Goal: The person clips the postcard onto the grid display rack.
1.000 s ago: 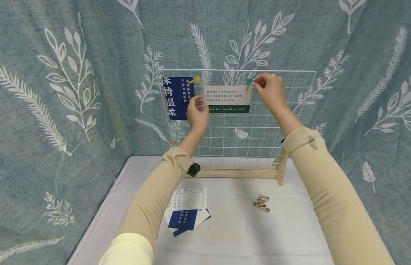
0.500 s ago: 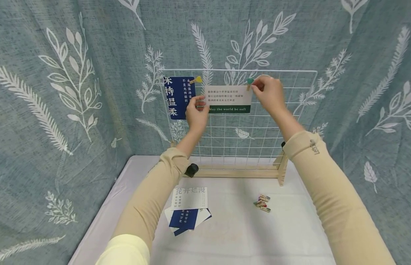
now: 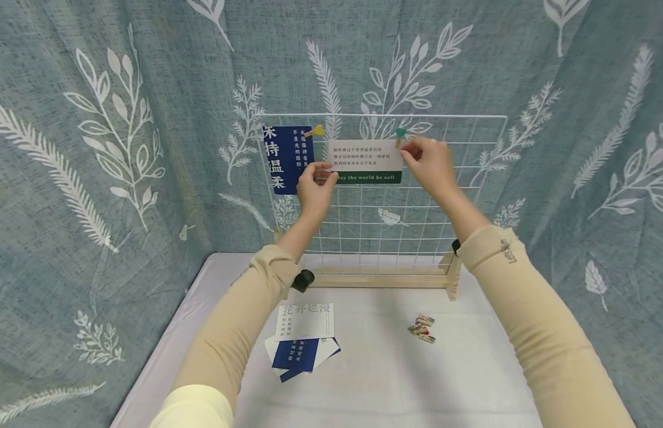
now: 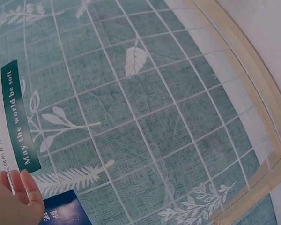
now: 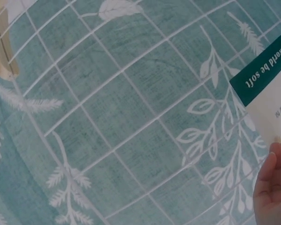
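A white and green card [image 3: 366, 156] with printed text hangs on the white wire grid [image 3: 444, 115]. A clothespin with a green heart [image 3: 400, 133] sits at its top right corner. My left hand [image 3: 314, 190] pinches the card's left edge, near the lower corner. At the right edge, just below the clothespin, my right hand [image 3: 430, 165] pinches the card between thumb and fingers; its fingertips show at the card's corner in the right wrist view. To the left hangs a dark blue card [image 3: 286, 160] under a clothespin with a yellow heart [image 3: 316, 131].
Several white and blue cards [image 3: 306, 324] lie in a loose pile on the white-covered table [image 3: 374, 368]. Right of them is a small heap of clothespins [image 3: 422, 328]. A wooden base [image 3: 385, 280] carries the grid, with a patterned curtain [image 3: 166, 178] behind.
My right hand has slid down from the green-heart clothespin to the card's edge beneath it. The left hand has dropped slightly along the left edge. Both hung cards keep their places.
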Action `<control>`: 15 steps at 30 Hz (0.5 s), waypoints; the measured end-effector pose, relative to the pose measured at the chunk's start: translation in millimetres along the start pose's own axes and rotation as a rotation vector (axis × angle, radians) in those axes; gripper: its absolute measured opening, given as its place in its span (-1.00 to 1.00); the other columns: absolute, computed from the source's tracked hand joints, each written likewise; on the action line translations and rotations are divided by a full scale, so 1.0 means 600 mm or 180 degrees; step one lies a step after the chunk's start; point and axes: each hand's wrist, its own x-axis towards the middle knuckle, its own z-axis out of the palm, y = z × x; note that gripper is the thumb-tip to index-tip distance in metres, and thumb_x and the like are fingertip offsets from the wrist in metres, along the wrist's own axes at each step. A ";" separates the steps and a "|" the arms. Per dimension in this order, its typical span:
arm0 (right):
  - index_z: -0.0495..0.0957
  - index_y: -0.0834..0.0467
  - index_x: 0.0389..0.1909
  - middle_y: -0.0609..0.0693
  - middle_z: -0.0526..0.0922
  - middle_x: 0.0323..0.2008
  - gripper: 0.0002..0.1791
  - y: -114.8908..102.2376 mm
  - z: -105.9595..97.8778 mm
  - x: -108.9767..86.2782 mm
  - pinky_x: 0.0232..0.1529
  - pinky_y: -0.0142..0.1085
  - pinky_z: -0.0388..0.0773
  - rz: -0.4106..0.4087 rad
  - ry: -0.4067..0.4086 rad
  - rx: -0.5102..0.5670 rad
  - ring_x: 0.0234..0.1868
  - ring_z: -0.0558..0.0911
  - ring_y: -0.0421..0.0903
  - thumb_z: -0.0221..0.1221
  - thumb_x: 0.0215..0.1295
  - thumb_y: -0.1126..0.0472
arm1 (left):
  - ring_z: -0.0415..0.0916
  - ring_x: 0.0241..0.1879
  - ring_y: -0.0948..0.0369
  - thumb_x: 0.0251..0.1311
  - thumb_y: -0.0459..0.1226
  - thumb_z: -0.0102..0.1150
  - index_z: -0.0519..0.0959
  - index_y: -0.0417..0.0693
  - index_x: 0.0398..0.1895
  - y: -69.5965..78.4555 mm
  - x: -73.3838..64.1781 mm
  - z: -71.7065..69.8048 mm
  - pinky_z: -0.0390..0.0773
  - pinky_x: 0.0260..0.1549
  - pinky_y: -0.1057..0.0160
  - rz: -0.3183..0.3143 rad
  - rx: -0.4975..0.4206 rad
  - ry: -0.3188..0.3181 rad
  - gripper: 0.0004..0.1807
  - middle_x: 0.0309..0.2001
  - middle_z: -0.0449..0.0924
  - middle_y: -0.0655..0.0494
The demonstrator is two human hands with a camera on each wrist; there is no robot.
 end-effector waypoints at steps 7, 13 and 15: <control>0.60 0.39 -0.20 0.28 0.67 -0.29 -0.77 0.008 0.001 -0.021 -0.18 -0.10 0.52 -0.0109 -0.0042 0.0098 -0.29 0.60 0.12 0.09 0.33 0.28 | 0.50 -0.22 0.01 0.20 -0.35 0.18 0.53 -0.28 -0.12 -0.005 -0.011 -0.001 0.51 -0.20 0.26 0.0050 -0.0049 -0.0131 -0.78 -0.21 0.56 -0.21; 0.60 0.39 -0.20 0.29 0.68 -0.30 -0.77 0.020 0.003 -0.041 -0.23 -0.12 0.52 -0.0202 -0.0018 0.0214 -0.32 0.60 0.11 0.10 0.32 0.29 | 0.44 -0.32 0.18 0.23 -0.31 0.16 0.50 -0.26 -0.03 -0.013 -0.021 -0.010 0.47 -0.26 0.32 -0.0114 -0.0047 -0.0404 -0.72 -0.24 0.53 -0.12; 0.61 0.40 -0.21 0.29 0.68 -0.31 -0.78 0.021 0.002 -0.048 -0.26 -0.15 0.52 -0.0205 0.0022 0.0290 -0.33 0.61 0.11 0.11 0.31 0.30 | 0.41 -0.36 0.25 0.24 -0.30 0.15 0.48 -0.25 0.01 -0.021 -0.026 -0.016 0.46 -0.27 0.34 -0.0177 -0.0009 -0.0566 -0.69 -0.24 0.52 -0.10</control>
